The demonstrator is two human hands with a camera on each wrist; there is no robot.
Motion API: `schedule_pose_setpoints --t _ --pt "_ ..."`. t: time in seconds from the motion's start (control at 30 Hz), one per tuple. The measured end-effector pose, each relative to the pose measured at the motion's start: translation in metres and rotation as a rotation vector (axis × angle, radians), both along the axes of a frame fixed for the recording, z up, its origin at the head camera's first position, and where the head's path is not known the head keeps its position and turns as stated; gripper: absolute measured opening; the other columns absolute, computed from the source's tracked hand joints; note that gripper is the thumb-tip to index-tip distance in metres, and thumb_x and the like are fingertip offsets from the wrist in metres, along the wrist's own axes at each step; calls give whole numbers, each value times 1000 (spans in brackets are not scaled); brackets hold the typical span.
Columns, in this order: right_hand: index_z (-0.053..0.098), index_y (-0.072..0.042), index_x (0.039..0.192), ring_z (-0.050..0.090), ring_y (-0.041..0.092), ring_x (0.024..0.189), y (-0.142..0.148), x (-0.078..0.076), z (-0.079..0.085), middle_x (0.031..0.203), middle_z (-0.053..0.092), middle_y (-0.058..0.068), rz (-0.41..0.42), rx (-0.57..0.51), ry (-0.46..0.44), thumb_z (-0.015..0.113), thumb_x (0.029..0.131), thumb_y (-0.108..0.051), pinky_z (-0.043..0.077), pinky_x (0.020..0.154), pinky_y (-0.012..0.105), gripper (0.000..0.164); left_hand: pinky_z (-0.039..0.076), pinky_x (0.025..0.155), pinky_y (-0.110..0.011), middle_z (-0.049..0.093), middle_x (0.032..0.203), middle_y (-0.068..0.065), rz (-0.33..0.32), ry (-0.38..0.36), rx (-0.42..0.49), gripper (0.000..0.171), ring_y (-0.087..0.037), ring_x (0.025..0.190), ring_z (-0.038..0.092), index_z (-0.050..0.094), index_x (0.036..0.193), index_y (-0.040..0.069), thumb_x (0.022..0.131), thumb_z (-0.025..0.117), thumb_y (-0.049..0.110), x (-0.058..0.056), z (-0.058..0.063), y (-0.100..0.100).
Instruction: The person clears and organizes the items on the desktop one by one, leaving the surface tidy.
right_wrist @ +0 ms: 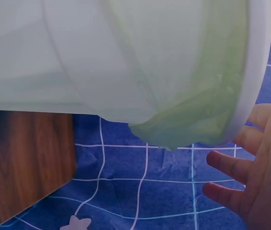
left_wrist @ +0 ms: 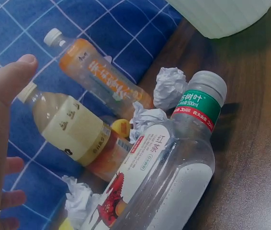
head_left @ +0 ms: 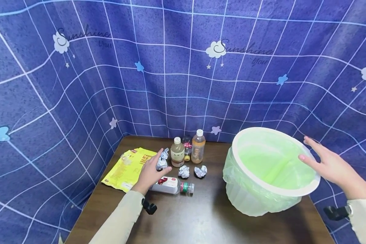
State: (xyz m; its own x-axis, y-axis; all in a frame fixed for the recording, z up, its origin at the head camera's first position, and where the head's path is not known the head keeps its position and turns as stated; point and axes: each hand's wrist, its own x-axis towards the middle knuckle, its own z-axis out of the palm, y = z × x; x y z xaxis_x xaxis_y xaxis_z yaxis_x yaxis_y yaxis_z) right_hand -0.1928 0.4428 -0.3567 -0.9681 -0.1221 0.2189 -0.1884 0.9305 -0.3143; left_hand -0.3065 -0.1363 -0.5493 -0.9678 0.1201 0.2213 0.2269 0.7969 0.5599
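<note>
My left hand hovers with thumb and fingers spread over the left end of a clear plastic bottle lying on its side, holding nothing. Crumpled paper balls lie just beyond that bottle. In the left wrist view, a cream-labelled bottle and an orange-labelled bottle stand behind it. My right hand is beside the right rim of a white trash bin lined with a green bag. Its fingers are extended; whether they touch the rim, I cannot tell.
A yellow plastic packet lies flat at the table's left. Between the two standing bottles is a dark bottle with a yellow cap at its lower end. A blue grid-patterned curtain hangs behind and beside the brown table.
</note>
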Motion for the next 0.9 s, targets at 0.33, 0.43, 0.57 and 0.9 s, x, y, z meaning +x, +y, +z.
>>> schedule_pose_setpoints --t 0.33,0.43,0.57,0.9 --pt "16 -7 146 24 52 124 2 1 -9 139 31 29 5 -31 -2 53 92 -37 18 94 66 72 27 100 -53 36 143 -4 -34 -2 -19 96 -31 126 36 18 145 38 65 52 79 -4 -13 -2" --pt "18 -7 146 23 50 126 2 0 -11 140 30 29 17 -46 1 53 92 -36 16 98 64 71 28 98 -54 38 141 -6 -49 15 -33 99 -34 124 38 21 145 34 63 53 80 -4 -20 -4" --pt "16 -8 147 20 52 126 3 1 -14 141 27 29 27 -53 -2 53 92 -35 15 95 66 71 30 98 -54 33 144 -3 -70 -33 27 102 -33 127 34 16 145 39 60 58 79 -5 -33 -7" --pt "14 -11 147 16 51 128 4 2 -20 144 22 28 3 -67 28 53 92 -32 12 96 67 70 28 101 -52 31 145 -2 -89 -165 115 108 -28 131 27 13 143 46 56 74 66 -4 -55 -15"
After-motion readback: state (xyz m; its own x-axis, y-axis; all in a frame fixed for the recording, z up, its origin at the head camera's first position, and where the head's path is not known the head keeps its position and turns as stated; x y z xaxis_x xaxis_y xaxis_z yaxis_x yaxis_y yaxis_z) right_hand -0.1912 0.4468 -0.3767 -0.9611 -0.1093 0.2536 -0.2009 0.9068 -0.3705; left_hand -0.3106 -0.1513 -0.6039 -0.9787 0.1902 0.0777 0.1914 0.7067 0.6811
